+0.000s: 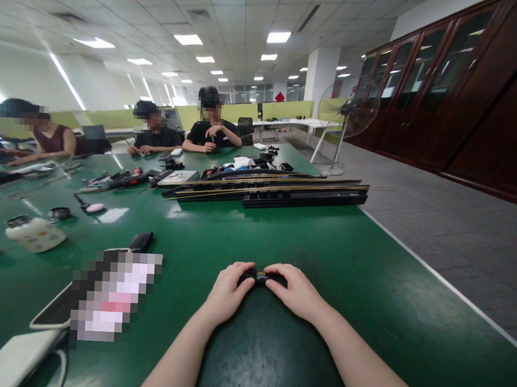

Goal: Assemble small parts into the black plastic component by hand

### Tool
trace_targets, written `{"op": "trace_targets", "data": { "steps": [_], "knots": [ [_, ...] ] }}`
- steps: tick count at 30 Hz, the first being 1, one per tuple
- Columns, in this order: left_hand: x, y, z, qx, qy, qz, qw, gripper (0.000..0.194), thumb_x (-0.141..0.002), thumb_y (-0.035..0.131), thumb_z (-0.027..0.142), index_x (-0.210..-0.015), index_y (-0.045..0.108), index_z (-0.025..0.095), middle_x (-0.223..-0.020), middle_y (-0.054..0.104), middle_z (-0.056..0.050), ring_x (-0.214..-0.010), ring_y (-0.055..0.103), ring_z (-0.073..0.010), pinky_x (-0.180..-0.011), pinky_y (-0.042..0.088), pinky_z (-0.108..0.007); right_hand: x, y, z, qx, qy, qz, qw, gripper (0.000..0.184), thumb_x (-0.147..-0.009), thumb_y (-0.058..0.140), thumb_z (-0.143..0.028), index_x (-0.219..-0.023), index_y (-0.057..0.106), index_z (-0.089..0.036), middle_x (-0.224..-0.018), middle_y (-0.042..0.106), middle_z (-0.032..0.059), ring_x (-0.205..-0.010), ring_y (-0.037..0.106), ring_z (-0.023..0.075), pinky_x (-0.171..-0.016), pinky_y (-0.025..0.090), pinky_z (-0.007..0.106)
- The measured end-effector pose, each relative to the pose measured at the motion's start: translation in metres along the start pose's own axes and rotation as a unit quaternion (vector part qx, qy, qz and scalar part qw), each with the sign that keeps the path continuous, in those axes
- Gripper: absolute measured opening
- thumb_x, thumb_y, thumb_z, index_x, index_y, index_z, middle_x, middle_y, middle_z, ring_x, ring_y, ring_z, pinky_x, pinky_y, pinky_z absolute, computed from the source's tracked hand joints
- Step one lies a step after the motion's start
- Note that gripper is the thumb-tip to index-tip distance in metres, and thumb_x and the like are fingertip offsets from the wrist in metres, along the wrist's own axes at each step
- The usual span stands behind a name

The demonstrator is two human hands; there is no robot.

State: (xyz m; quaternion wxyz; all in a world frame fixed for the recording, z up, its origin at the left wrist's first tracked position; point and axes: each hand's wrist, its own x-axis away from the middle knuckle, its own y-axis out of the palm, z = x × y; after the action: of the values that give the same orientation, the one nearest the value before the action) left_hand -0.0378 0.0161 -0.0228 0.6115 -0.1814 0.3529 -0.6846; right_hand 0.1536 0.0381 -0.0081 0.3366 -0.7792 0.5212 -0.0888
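Note:
Between my two hands is a small black object (260, 277) with a yellowish strip at its middle; its kind I cannot make out. My left hand (231, 287) grips its left end, fingers on the far side and thumb on the near side. The right end is pinched in the same way by my right hand (294, 288). Both ends of the object are partly hidden by my fingers. It is held at or just above the green table (276, 344), close in front of me.
Beyond my hands lie long black rails (305, 197) with thin yellowish rods on top. To the left are a tablet (57, 304), a black pouch-like item (141, 242), a pale jar (35, 234) and a white box (16, 357) with a cable. Several people sit at the far side.

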Motion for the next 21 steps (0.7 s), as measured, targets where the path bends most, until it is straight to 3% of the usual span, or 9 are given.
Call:
{"op": "trace_targets", "data": {
  "steps": [21],
  "knots": [
    [0.0000, -0.0004, 0.0016, 0.004, 0.000, 0.001, 1.000, 0.032, -0.082, 0.045, 0.031, -0.111, 0.053, 0.022, -0.111, 0.057, -0.006, -0.103, 0.051, -0.0192, -0.092, 0.038, -0.039, 0.0007, -0.0015, -0.0019, 0.001, 0.002, -0.001, 1.000, 0.022, -0.077, 0.056, -0.027, -0.097, 0.063, -0.023, -0.096, 0.066, 0.0043, -0.090, 0.058, 0.0195, -0.084, 0.043, 0.035]
  ]
}}
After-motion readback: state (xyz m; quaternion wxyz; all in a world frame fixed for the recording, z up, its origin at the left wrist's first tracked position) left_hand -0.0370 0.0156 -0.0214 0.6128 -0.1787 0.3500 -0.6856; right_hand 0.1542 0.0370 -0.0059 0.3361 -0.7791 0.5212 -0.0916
